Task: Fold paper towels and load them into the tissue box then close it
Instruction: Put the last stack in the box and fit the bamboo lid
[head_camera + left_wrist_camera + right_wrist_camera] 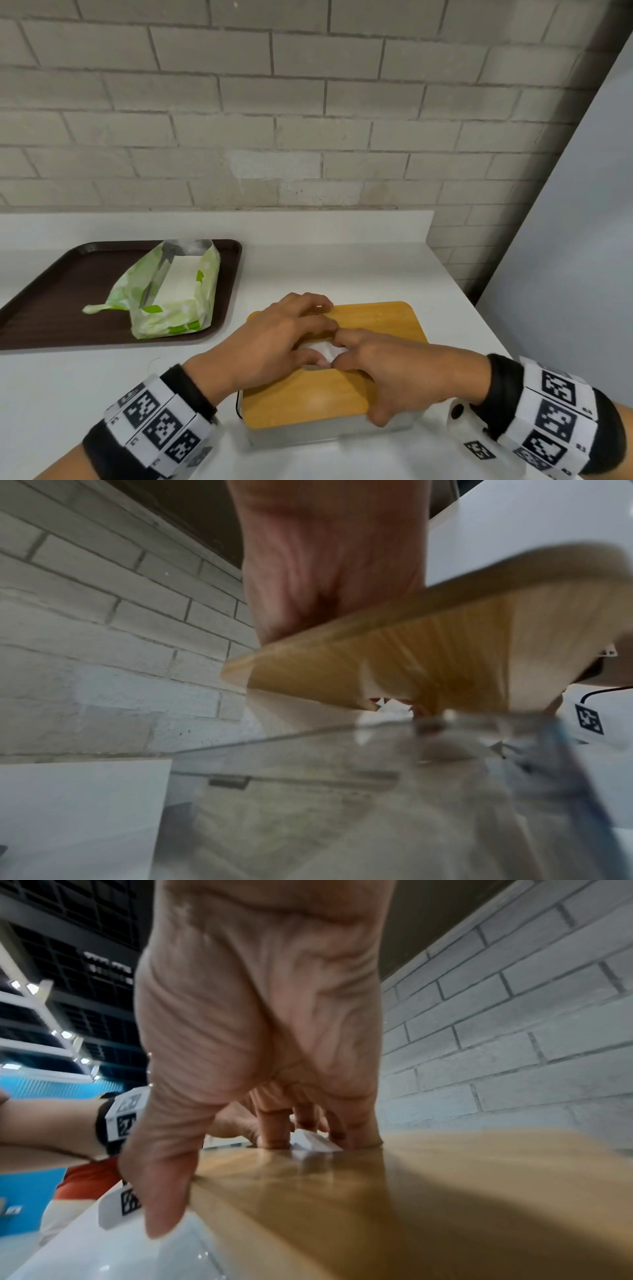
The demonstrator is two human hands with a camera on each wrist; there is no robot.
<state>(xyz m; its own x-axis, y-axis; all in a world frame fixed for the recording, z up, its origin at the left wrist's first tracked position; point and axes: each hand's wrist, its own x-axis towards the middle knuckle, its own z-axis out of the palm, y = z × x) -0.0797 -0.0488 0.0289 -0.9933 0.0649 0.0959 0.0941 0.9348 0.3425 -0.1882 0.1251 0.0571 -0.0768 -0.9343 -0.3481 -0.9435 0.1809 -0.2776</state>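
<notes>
1. Left hand (274, 337): palm down on the wooden lid (373, 322), fingers curled, thumb and fingertips pinching the white paper towel (323, 351) at the lid's slot.
2. Right hand (387, 368): resting on the same lid, fingertips meeting the left hand's at the towel, thumb hooked over the near lid edge; whether it grips the towel cannot be told.
3. Tissue box (329, 433): clear-walled, directly beneath both hands, lid seated on top.
4. Towel pack (171, 294): green-and-white wrapper, open-ended, beyond the left hand on a dark brown tray (68, 274).
5. Counter (102, 380): white, carrying box and tray.
</notes>
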